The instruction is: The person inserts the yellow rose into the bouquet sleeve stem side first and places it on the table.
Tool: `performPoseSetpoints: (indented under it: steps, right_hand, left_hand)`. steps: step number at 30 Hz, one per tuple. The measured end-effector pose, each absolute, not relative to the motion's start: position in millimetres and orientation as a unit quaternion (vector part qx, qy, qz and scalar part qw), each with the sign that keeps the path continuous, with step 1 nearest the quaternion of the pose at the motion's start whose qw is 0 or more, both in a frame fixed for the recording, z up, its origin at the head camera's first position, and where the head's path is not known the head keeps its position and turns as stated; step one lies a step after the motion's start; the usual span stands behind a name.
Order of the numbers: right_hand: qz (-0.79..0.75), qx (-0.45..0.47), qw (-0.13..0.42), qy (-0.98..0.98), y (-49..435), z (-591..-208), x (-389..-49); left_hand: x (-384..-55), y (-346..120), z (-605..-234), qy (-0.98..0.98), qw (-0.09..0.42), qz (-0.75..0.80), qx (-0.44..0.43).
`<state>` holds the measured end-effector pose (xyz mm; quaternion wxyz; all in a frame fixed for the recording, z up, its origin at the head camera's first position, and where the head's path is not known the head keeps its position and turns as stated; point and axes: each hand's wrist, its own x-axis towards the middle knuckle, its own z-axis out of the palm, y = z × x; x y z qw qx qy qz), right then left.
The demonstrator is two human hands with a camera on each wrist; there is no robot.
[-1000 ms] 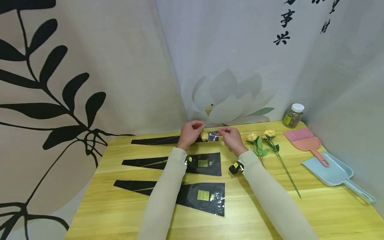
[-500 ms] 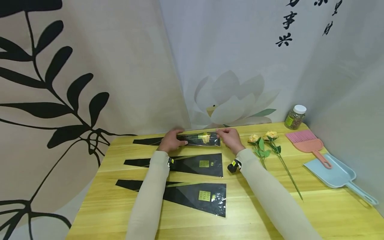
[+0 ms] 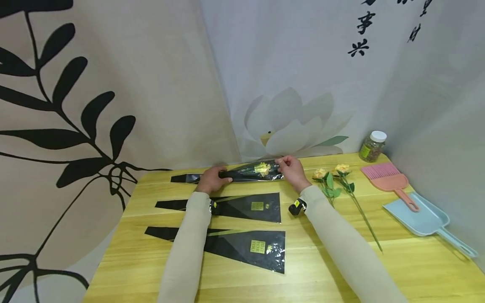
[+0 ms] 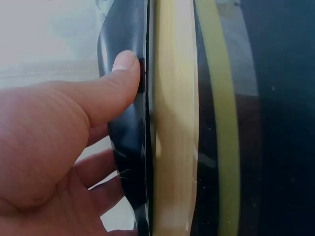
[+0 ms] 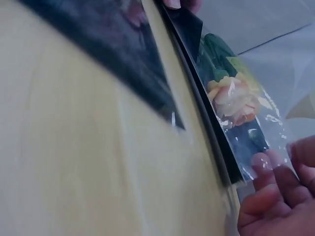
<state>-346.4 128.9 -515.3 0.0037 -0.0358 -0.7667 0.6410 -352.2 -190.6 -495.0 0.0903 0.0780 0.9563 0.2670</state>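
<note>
A tapered black flower sleeve (image 3: 246,173) with a clear front lies along the back of the table, a yellow-pink rose (image 5: 236,101) inside it. Around its narrower part my left hand (image 3: 210,180) grips, the thumb (image 4: 125,61) on the near face and the fingers behind. At the wide clear end my right hand (image 3: 292,172) pinches the film edge between thumb and fingers. The rose's green leaves show through the film in the right wrist view; its stem is hidden in the sleeve.
Two more black sleeves, a middle one (image 3: 242,208) and a front one (image 3: 246,250), lie flat. To the right are two loose roses (image 3: 342,169), a pink brush (image 3: 390,181), a blue dustpan (image 3: 420,214) and a white-lidded jar (image 3: 373,146). A wall hanging backs the table.
My left hand has moved left from the rose head to the sleeve's narrower part. The sleeve now looks rounder and turned, and my right hand has risen slightly with its edge.
</note>
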Motion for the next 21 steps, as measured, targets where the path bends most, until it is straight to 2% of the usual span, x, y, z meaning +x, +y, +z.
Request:
performPoseSetpoints:
  steps: [8,14,21]
  right_hand:
    - [0.636,-0.04,0.004,-0.771,136,-517,-341]
    - [0.637,-0.052,-0.023,-0.769,141,-513,-331]
    - [0.634,-0.053,-0.026,-0.771,146,-507,-319]
  left_hand:
    - [-351,-193,-494,0.957,0.09,0.264,0.078]
    - [-352,-198,-500,0.959,0.084,0.259,0.079]
    - [-342,-192,-491,0.961,0.041,0.252,0.102]
